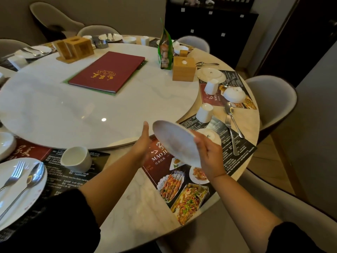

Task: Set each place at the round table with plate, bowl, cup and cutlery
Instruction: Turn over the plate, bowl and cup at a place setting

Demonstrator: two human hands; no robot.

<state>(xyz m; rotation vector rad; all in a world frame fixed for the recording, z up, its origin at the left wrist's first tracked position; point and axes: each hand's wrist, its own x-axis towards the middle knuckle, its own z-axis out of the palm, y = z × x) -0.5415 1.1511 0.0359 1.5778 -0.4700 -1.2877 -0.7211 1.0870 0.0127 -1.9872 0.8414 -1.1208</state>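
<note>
The right hand (209,154) grasps the tilted white plate (175,141), the left hand (144,141) is released beside it; the plate should go level onto the placemat (164,179) at lower centre.

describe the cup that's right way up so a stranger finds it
Start at the big white turntable. Just off its near edge, on the dark placemat at near left, stands a white cup. The two cups to the right are upside down; this one sits mouth up.
</note>
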